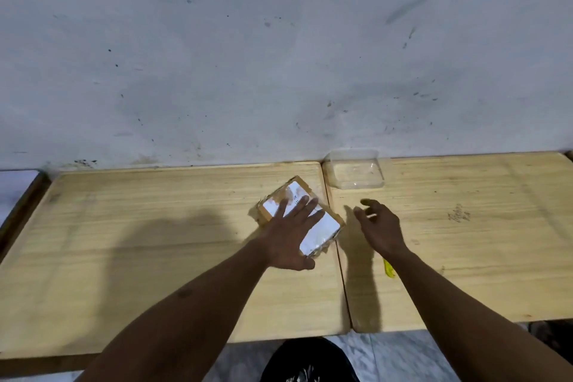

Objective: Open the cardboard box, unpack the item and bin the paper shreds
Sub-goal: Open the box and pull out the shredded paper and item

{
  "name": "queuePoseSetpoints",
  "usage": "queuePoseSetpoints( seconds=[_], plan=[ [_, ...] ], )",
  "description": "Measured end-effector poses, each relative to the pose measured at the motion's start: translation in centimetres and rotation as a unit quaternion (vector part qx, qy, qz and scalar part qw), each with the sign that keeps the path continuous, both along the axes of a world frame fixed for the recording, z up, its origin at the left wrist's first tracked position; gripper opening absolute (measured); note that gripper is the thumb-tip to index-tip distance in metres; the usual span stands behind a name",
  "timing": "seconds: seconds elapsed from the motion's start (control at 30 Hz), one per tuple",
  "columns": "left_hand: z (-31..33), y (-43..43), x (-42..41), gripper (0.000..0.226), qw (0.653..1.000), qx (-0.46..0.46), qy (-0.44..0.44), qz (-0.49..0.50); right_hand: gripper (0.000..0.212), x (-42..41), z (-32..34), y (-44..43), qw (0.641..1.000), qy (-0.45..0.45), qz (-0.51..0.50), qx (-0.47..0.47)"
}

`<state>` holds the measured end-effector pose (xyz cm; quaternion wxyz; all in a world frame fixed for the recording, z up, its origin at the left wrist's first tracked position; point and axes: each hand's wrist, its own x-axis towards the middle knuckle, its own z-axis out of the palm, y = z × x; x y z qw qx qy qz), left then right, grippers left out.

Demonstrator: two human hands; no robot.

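Observation:
A small brown cardboard box (322, 228) with a white label taped on top lies closed on the left wooden table, near the seam between the two tables. My left hand (290, 234) rests flat on the box lid, fingers spread. My right hand (378, 225) hovers just right of the box over the right table, fingers loosely curled and apart, holding nothing. A small yellow object (389, 270) lies on the right table, partly hidden under my right forearm.
A clear plastic container (356, 170) stands at the back of the right table against the stained white wall. A black bin bag (310, 361) sits on the floor below the table's front edge. Two light wooden tabletops (139, 242) meet at a narrow seam.

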<state>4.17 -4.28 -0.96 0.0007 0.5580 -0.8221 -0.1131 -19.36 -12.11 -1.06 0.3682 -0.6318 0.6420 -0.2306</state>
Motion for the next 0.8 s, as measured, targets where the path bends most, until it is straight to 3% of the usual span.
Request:
queuePoseSetpoints(
  seconds=[0.07, 0.17, 0.27, 0.33, 0.4, 0.47, 0.57, 0.63, 0.7, 0.8],
  plan=[
    [-0.3, 0.4, 1.8, 0.113, 1.000, -0.011, 0.011, 0.017, 0.045, 2.4, 1.0, 0.5, 0.994, -0.053, 0.096, -0.015],
    [0.0, 1.3, 4.9, 0.117, 0.994, -0.027, 0.062, 0.090, 0.054, 4.6, 0.6, 1.2, 0.969, 0.022, 0.242, -0.032],
    [0.4, 2.6, 7.8, 0.115, 0.975, 0.015, 0.112, 0.194, 0.051, 5.9, 0.6, 2.7, 0.963, 0.064, 0.259, -0.045],
    [-0.4, 3.3, 9.3, 0.101, 0.948, -0.017, 0.166, 0.270, 0.053, 7.2, 0.9, 4.5, 0.964, 0.102, 0.236, -0.065],
    [-1.5, 3.3, 10.1, 0.076, 0.899, -0.037, 0.232, 0.369, 0.055, 8.8, 1.0, 6.9, 0.963, 0.119, 0.229, -0.074],
    [-1.0, 2.8, 9.9, 0.050, 0.820, -0.006, 0.315, 0.477, 0.061, 10.6, 1.3, 8.8, 0.951, 0.117, 0.282, -0.054],
    [0.0, 1.9, 9.1, 0.023, 0.710, 0.072, 0.451, 0.535, 0.053, 11.4, 2.2, 9.4, 0.926, 0.085, 0.363, -0.050],
    [0.3, 1.8, 8.7, 0.019, 0.681, 0.087, 0.491, 0.536, 0.042, 10.6, 2.6, 8.1, 0.942, 0.051, 0.295, -0.152],
    [0.4, 1.8, 8.4, 0.022, 0.666, 0.089, 0.508, 0.539, 0.050, 8.9, 2.7, 6.2, 0.950, 0.026, 0.217, -0.222],
    [0.4, 1.9, 8.3, 0.028, 0.641, 0.108, 0.530, 0.545, 0.097, 6.9, 2.6, 3.5, 0.957, 0.088, 0.247, -0.123]
  ],
)
